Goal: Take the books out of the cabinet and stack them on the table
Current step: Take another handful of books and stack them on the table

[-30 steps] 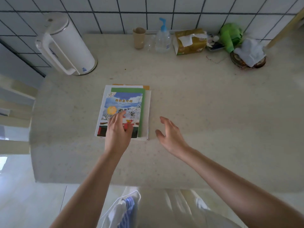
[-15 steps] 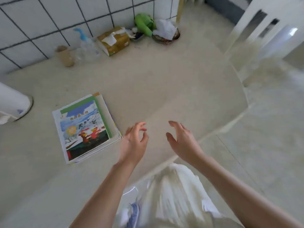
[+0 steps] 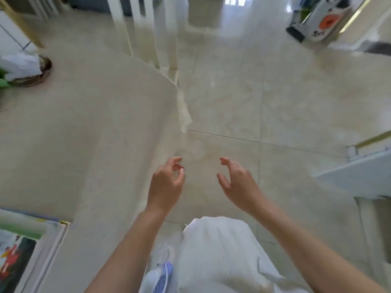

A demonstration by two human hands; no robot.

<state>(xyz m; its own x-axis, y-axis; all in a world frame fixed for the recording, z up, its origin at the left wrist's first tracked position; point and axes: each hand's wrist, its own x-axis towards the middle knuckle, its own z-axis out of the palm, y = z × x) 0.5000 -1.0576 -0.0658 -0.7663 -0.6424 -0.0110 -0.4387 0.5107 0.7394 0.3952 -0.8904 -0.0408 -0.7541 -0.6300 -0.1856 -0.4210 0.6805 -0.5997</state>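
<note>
The stack of books (image 3: 23,248), its top cover a colourful picture with a green strip, lies on the beige table (image 3: 88,134) at the bottom left edge of the view, partly cut off. My left hand (image 3: 166,183) hovers past the table's right edge, fingers loosely curled, holding nothing. My right hand (image 3: 238,183) hangs beside it over the tiled floor, fingers relaxed and empty. Both hands are well clear of the books. No cabinet interior is visible; a white panel (image 3: 357,174) shows at the right.
A white chair (image 3: 146,32) stands beyond the table's far edge. A small dish with white tissue (image 3: 27,68) sits at the table's left. A box with an orange mark (image 3: 319,20) rests on the floor at top right. Glossy tiled floor (image 3: 275,92) fills the middle.
The view has swung right, away from the table toward the floor. My left hand left the top book and both hands moved off the table, empty. The books slid to the bottom left corner.
</note>
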